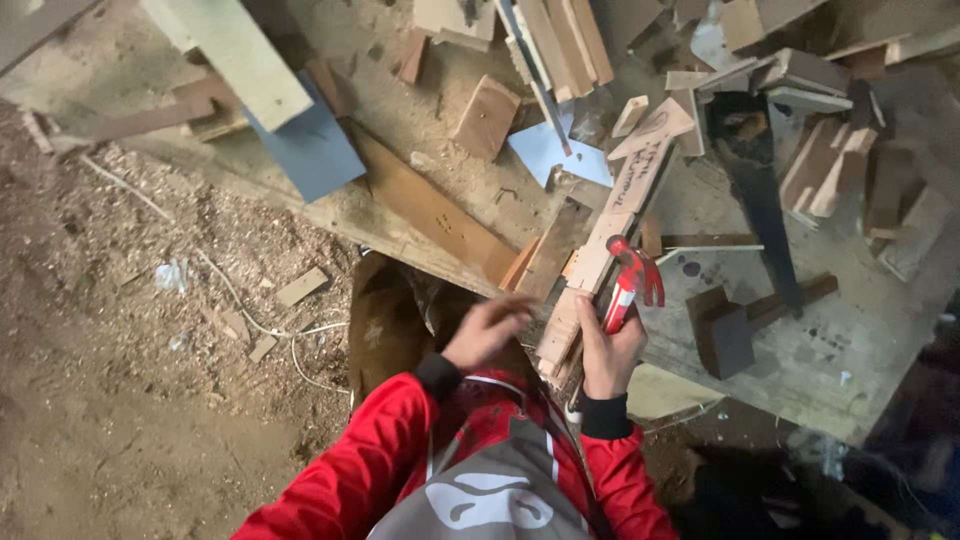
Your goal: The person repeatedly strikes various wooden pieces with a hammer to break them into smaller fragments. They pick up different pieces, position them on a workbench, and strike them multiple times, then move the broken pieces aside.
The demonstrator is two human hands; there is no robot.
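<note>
Right hand (608, 352) closed around red claw hammer (630, 285), head up beside long wooden strip (600, 250) on workbench (860, 340). Left hand (487, 330) open, fingers loosely curled, near strip's near end. Farther right, dark wooden mallet (728, 330) and handsaw (755, 190).

A mallet (722, 335) lies on the workbench (860, 350), right of the hammer (630, 285).

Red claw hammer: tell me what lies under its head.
Under the red claw hammer, held in the right hand, lies a long pale wooden strip on the workbench. The handle's lower end is hidden by fingers.
</note>
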